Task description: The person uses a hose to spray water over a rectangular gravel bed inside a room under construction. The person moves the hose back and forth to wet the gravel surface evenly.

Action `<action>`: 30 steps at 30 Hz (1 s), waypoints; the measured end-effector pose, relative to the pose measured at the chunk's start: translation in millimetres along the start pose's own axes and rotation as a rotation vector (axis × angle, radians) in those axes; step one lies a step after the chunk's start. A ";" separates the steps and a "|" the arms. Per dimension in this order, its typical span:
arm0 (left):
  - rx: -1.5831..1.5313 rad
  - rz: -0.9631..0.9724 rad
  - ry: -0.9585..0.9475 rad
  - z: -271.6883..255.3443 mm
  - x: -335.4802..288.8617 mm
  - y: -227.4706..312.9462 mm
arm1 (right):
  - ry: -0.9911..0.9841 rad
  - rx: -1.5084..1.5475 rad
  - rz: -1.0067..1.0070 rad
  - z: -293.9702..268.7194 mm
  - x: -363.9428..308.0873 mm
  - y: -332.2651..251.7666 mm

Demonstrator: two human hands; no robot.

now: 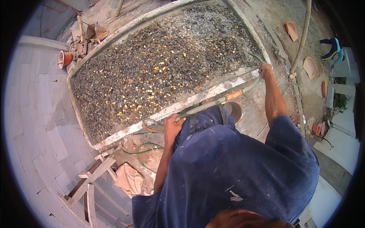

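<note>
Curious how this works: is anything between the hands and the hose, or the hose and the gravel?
Nothing visible separates the right hand from the green hose it grips; the left hand touches it too. The pale rim runs between the hose's middle and the gravel, but the end seems to reach over.

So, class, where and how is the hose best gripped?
Probably on the bare stretch of the hose between the orange wrapping and the right hand, coming from above: it is slender and nearly straight there, with its upper side uncovered, so fingers could wrap round.
</note>
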State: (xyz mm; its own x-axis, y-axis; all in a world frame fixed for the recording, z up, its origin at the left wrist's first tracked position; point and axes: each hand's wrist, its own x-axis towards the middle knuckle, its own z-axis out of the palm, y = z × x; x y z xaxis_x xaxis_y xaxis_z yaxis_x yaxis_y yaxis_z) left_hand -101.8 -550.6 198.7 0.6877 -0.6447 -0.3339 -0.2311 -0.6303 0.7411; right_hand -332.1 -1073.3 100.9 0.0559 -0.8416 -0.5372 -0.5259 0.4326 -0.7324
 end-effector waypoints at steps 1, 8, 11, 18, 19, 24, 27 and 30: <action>-0.004 -0.029 -0.056 -4.9 4.4 13.1 | 0.129 0.361 0.040 -5.4 -10.0 -20.4; -0.162 0.062 -0.039 -5.5 9.8 28.9 | 0.083 0.563 -0.232 -26.8 -16.8 -109.9; -0.136 0.020 -0.050 -2.8 15.4 32.9 | 0.043 0.647 -0.274 -19.3 -26.7 -150.5; -0.173 0.086 0.089 2.9 31.1 44.1 | 0.064 0.684 -0.390 11.4 -41.8 -225.2; -0.172 0.072 0.087 1.6 32.3 50.0 | 0.061 0.689 -0.403 14.2 -39.5 -232.5; -0.154 0.113 0.172 12.5 40.6 46.5 | 0.032 0.675 -0.459 29.6 -19.1 -260.5; -0.164 0.095 0.186 13.6 44.6 50.9 | 0.003 0.698 -0.458 38.1 -9.3 -274.0; -0.170 0.090 0.179 9.3 47.6 59.9 | 0.011 0.694 -0.458 43.6 -0.4 -281.9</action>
State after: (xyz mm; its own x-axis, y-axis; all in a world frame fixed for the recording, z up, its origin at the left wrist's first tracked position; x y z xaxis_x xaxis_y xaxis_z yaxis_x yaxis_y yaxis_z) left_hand -89.4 -623.0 221.7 0.7841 -0.5983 -0.1653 -0.1881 -0.4829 0.8552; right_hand -146.9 -1180.8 289.3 0.1269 -0.9844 -0.1222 0.1903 0.1451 -0.9709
